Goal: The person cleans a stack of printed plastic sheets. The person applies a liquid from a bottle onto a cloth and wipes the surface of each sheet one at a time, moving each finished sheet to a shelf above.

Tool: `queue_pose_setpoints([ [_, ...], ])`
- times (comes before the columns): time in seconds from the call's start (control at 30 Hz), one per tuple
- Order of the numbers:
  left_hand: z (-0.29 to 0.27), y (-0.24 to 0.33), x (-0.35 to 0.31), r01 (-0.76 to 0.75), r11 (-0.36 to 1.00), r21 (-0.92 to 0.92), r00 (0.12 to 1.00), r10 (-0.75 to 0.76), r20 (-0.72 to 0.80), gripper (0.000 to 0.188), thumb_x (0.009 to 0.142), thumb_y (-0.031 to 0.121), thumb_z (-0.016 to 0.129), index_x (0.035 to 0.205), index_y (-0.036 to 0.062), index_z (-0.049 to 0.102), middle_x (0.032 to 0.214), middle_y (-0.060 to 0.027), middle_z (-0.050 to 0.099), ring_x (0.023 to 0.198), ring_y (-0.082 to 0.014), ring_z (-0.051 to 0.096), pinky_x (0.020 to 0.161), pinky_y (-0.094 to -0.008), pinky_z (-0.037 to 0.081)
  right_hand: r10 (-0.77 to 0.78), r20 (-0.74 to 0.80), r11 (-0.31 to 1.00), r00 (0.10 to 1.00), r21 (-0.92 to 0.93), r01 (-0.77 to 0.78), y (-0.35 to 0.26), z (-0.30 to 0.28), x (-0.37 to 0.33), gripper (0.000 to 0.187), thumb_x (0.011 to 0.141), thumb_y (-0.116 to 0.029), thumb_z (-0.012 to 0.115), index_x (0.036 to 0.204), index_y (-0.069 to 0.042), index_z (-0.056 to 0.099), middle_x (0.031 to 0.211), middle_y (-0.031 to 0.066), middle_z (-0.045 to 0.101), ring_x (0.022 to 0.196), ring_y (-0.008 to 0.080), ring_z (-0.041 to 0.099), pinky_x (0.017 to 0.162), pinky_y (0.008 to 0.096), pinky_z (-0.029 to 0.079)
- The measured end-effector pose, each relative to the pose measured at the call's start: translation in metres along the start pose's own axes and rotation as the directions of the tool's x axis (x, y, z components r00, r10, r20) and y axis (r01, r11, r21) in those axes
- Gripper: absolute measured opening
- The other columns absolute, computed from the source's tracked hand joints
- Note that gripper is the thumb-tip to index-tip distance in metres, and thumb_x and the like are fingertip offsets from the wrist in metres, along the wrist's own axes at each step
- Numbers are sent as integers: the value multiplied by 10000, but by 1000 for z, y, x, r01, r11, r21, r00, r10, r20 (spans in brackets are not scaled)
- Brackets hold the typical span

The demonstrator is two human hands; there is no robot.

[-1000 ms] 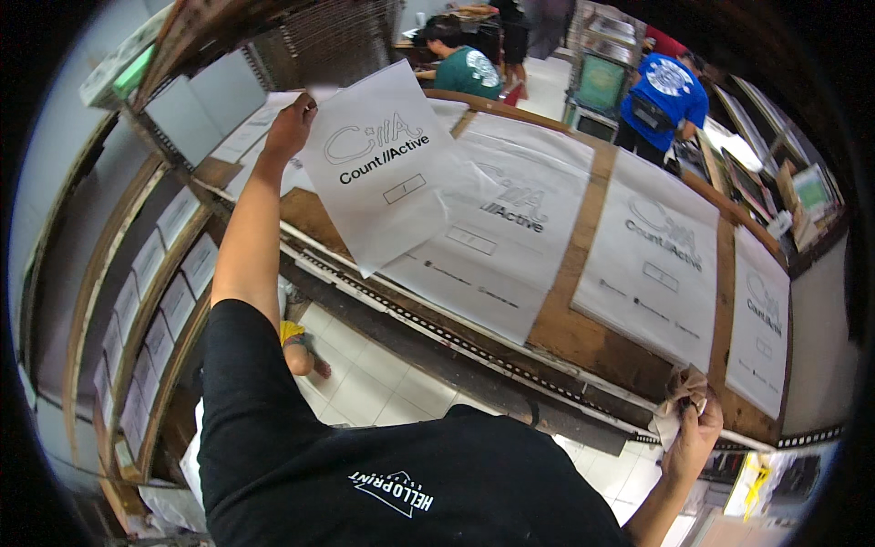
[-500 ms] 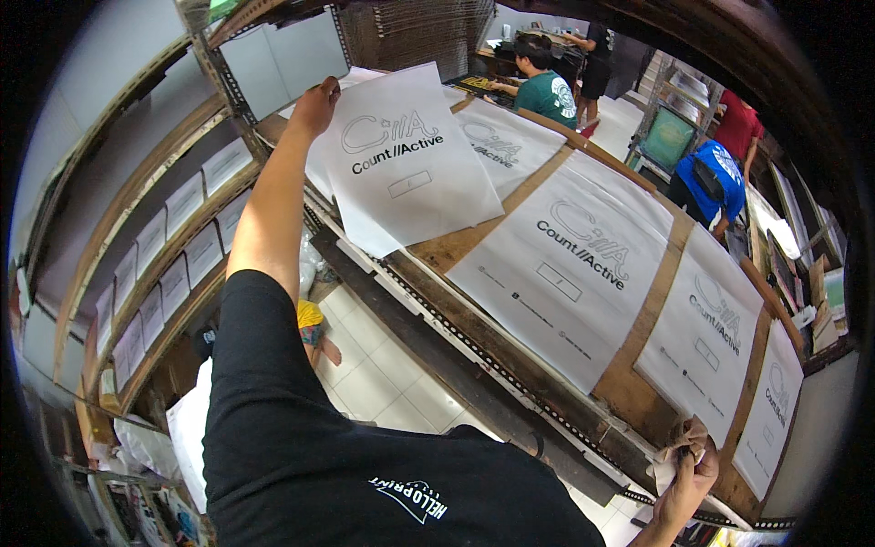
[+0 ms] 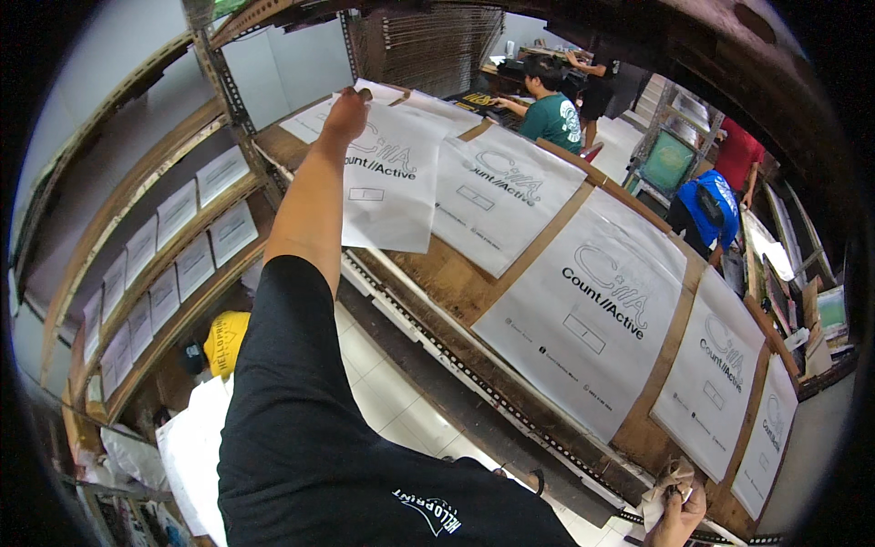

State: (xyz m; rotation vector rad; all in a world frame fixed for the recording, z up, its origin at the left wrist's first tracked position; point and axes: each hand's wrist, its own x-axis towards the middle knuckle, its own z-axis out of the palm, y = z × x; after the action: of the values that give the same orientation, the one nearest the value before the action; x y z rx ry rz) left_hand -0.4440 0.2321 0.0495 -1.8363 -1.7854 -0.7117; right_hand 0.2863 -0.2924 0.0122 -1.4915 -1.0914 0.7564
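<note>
Head view: a long wooden board (image 3: 460, 273) is running across a workshop, bearing a row of white printed sheets (image 3: 583, 319), while a person in a green shirt (image 3: 553, 123) is reaching forward beyond its far side. One held sheet (image 3: 394, 205) is hanging over the board's left part, its lower edge overlapping the near rim. The left hand (image 3: 346, 116) is gripping it near the top, fingers clamping on the paper. At the board's near right edge, the right hand (image 3: 685, 515) is pinching a crumpled tan wad (image 3: 673, 476) between closed fingers.

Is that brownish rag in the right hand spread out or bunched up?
Bunched up: the brownish rag shows creased folds within the right hand's grip.
</note>
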Motion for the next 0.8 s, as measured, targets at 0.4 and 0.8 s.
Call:
queue_pose_setpoints([
  [0.4,43,138,4,204,967,153,949,-234,210,668,959,188,587,1586,151,359,1713,-196,62,1528,-354,284,1169,-455,389,133,-125,960,983,-229,-159,-20,6,-30,302,991,-23,585,1275,60,647,1234,152,696,1107,200,657,947,303,523],
  [0.8,-148,346,-271,-622,490,-610,753,589,-295,208,879,264,763,936,68,723,794,-46,650,735,-219,649,687,-351,544,54,-57,994,997,-90,-59,-15,31,-8,200,951,-142,677,1058,23,711,1038,118,712,987,236,668,882,360,541],
])
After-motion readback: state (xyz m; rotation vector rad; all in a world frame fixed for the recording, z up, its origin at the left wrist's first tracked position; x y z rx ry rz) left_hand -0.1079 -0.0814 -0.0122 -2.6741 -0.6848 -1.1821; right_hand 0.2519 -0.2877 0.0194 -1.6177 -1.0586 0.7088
